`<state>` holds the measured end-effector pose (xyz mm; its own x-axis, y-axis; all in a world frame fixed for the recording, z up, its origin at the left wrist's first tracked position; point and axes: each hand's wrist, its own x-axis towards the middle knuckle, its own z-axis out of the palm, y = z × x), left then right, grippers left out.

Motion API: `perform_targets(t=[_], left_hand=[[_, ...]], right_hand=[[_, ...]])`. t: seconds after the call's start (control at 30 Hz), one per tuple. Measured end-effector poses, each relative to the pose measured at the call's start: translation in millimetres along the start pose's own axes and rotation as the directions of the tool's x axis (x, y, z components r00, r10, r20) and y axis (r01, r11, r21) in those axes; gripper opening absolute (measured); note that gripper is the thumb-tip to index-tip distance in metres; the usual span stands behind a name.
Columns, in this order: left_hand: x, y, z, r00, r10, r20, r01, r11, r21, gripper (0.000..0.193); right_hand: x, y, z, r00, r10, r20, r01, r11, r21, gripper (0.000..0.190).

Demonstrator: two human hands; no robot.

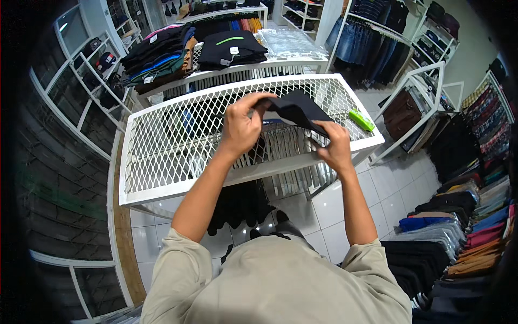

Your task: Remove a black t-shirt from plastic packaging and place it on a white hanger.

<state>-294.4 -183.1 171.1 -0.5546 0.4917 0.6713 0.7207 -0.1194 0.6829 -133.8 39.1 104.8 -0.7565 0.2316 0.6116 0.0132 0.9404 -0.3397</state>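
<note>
Stretched between my two hands is a piece of black fabric [297, 106], folded and curved, its exact kind unclear. My left hand [245, 121] pinches its left end between thumb and fingers. At the lower right end, my right hand [334, 143] grips the edge. The cloth is held above a white table with a wire-mesh top [170, 146]. To the right of the cloth, a bright green object [361, 120] lies on the mesh near the table's right edge; I cannot tell what it is.
Behind the mesh table stands a white table with folded dark garments [232, 44] and clear plastic packets [289, 42]. Hangers [283, 178] show beneath the mesh. Racks of jeans [364, 48] and a white-framed stand [412, 109] are at right. Stacked clothes [425, 251] line the lower right.
</note>
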Motion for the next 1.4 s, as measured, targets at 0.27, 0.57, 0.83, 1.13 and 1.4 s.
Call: perform_targets(t=[0.27,0.57,0.83,1.13,1.4], left_hand=[[42,21,-84,0.955,0.022,-0.297,-0.033,0.999,-0.031,0.021],[-68,38,-148,0.780,-0.387,-0.491,0.207,0.901,-0.382,0.033],[-190,-9,-100,0.824,-0.206,-0.528,0.536,0.587,0.607,0.051],[-203,-13,-101,0.950,-0.313,-0.011,0.223,0.651,0.725,0.041],[-223,-19,-134,0.966,-0.221,0.136,0.056,0.691,0.720,0.046]], right_hand=[[75,33,-48,0.973,0.219,-0.067,-0.148,0.825,0.546,0.021],[238,-79,-1,0.999,0.045,0.001,-0.037,0.804,0.593,0.038],[212,-144,181,0.918,-0.350,0.185,0.241,0.865,0.439,0.036],[10,-144,127,0.903,-0.310,0.298,0.190,0.909,0.370,0.034],[-27,-148,104,0.978,-0.121,0.172,0.075,0.965,0.251,0.027]])
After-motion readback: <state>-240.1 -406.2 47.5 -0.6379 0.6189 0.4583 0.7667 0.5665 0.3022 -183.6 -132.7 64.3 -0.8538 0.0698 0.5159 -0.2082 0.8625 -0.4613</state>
